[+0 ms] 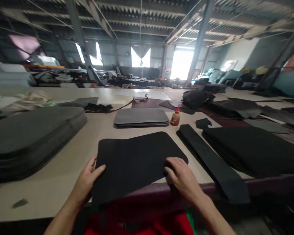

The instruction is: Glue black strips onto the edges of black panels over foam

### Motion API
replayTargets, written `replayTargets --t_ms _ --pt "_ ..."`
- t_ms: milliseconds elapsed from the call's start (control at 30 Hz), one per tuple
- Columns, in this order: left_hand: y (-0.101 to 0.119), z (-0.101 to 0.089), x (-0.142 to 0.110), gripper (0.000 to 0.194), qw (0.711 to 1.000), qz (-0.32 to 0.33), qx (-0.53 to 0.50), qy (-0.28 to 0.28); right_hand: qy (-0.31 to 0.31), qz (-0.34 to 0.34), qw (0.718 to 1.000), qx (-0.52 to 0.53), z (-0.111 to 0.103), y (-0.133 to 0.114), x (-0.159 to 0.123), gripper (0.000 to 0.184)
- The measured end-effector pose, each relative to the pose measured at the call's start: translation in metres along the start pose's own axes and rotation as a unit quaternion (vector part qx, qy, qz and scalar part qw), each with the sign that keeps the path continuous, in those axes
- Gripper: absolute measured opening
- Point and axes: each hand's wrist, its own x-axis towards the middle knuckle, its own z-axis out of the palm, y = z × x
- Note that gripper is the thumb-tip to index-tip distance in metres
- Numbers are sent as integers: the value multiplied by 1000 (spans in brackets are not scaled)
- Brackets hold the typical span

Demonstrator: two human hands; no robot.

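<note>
A black rounded-corner sheet (134, 160) lies on the pale table (71, 163) right in front of me, its near edge hanging over the table's front edge. My left hand (88, 178) holds the sheet's left edge, thumb on top and fingers underneath. My right hand (181, 176) rests on the sheet's near right corner, fingers curled down and pressing on it. Beyond the sheet sits a small stack of grey sheets (141, 117) of the same shape.
A tall pile of grey sheets (31, 137) fills the left. A small glue bottle with a red tip (175, 117) stands past the black sheet. A long black strip (210, 160) and stacked black material (252, 147) lie at right. Clutter covers the far table.
</note>
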Motion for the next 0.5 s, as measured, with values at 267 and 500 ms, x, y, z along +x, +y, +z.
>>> replayTargets --t_ms 267,500 --pt "10 -6 12 84 995 -69 -27 -70 46 -1 993 -105 0 32 -24 24" --pt "13 -19 57 60 997 -39 70 -14 6 -2 998 -62 1 21 -16 21"
